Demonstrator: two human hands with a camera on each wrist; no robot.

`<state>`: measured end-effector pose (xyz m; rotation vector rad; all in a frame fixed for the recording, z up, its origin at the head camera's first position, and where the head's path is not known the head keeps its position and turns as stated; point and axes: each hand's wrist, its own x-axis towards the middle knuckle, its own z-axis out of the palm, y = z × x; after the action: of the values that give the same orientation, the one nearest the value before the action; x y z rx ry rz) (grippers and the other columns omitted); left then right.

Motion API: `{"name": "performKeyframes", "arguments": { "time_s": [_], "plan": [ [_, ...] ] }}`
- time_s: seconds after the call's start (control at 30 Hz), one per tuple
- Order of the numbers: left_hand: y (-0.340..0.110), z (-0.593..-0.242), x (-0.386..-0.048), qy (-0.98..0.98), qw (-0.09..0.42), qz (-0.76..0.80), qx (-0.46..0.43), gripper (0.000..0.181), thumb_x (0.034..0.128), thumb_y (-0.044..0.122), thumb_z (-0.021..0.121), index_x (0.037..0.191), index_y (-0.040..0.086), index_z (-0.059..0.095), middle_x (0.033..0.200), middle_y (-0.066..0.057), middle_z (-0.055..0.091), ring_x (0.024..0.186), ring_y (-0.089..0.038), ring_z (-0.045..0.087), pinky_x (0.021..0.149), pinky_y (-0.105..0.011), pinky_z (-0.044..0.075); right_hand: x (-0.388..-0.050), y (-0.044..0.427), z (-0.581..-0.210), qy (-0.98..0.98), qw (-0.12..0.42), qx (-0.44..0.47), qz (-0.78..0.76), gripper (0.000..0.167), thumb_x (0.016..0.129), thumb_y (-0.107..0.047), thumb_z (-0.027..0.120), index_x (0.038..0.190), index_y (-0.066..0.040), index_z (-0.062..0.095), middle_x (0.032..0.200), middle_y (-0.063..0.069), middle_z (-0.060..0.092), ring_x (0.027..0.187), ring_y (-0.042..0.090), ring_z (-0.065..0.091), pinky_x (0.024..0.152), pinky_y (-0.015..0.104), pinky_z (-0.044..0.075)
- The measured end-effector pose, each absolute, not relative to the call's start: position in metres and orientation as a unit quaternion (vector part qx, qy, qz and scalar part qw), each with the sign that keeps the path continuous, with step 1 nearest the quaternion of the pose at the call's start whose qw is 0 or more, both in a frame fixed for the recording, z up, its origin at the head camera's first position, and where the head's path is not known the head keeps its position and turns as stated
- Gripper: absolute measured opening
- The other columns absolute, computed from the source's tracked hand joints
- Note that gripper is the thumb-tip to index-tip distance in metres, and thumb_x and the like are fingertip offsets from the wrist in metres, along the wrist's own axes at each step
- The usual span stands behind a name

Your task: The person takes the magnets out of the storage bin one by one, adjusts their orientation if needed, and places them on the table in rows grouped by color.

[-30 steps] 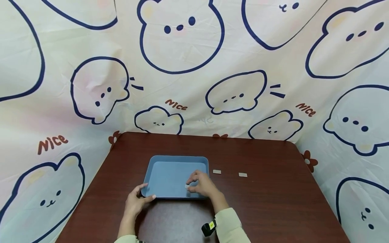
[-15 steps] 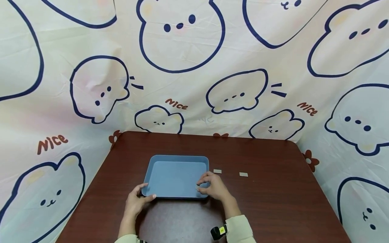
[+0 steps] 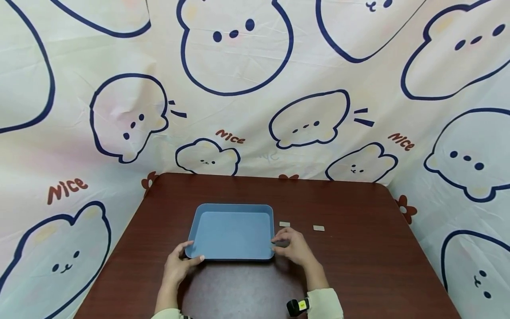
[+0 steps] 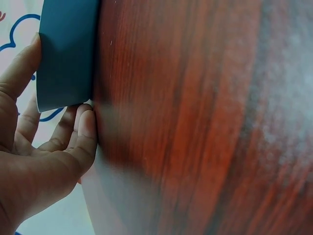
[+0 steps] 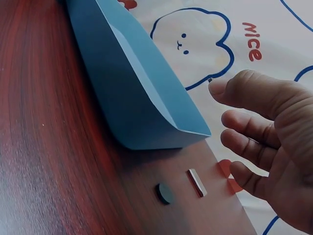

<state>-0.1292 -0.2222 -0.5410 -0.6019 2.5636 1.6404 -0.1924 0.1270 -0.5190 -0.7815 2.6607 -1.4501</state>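
A blue rectangular tray [image 3: 231, 235] lies on the brown table. My left hand [image 3: 178, 265] grips its front left corner, thumb on the front rim, as the left wrist view shows from close up. My right hand [image 3: 295, 247] is at the tray's right rim, thumb and index finger brought towards each other. Between them is a small piece, mostly hidden; only a dark speck [image 5: 210, 80] shows at the thumb tip in the right wrist view. Two small pale rectangular pieces [image 3: 284, 224] lie right of the tray, beyond the right hand.
In the right wrist view, a dark rounded piece [image 5: 164, 194] and a pale strip [image 5: 197, 182] rest on the table beside the tray's end. A cartoon-printed cloth [image 3: 239, 66] hangs behind the table [image 3: 358, 266] and along both sides.
My right hand has moved rightward from above the tray's inside to its right rim, fingertips still close together. The whitish piece seen in them earlier is less visible. The left hand has stayed put.
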Motion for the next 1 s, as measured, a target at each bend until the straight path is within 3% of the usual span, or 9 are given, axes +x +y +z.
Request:
{"name": "performKeyframes", "arguments": {
  "time_s": [0.4, 0.63, 1.0],
  "plan": [
    [-0.221, -0.542, -0.128, 0.827, 0.020, 0.527, -0.195, 0.070, 0.0713, 0.029, 0.082, 0.131, 0.008, 0.052, 0.132, -0.029, 0.043, 0.100, -0.031, 0.046, 0.077, -0.042, 0.040, -0.186, 0.143, -0.519, 0.869, -0.002, -0.204, -0.451, 0.015, 0.074, -0.005, 0.078, 0.087, -0.008, 0.072, 0.094, -0.008, 0.055, 0.086, 0.016, 0.053, 0.073, 0.034, 0.047],
    [-0.222, -0.538, -0.129, 0.825, 0.022, 0.531, -0.191, 0.069, 0.0725, 0.028, 0.081, 0.131, 0.008, 0.051, 0.133, -0.029, 0.040, 0.103, -0.033, 0.046, 0.078, -0.043, 0.041, -0.185, 0.157, -0.525, 0.878, -0.009, -0.166, -0.448, 0.019, 0.072, -0.005, 0.080, 0.084, -0.016, 0.071, 0.090, -0.011, 0.055, 0.085, 0.014, 0.054, 0.074, 0.032, 0.046],
    [-0.222, -0.541, -0.129, 0.825, 0.025, 0.530, -0.194, 0.069, 0.0724, 0.028, 0.081, 0.132, 0.009, 0.051, 0.134, -0.029, 0.040, 0.100, -0.032, 0.048, 0.074, -0.040, 0.042, -0.180, 0.183, -0.537, 0.885, -0.021, -0.127, -0.448, 0.018, 0.071, -0.002, 0.079, 0.083, -0.013, 0.073, 0.089, -0.008, 0.055, 0.081, 0.014, 0.056, 0.071, 0.031, 0.047]
  ]
}}
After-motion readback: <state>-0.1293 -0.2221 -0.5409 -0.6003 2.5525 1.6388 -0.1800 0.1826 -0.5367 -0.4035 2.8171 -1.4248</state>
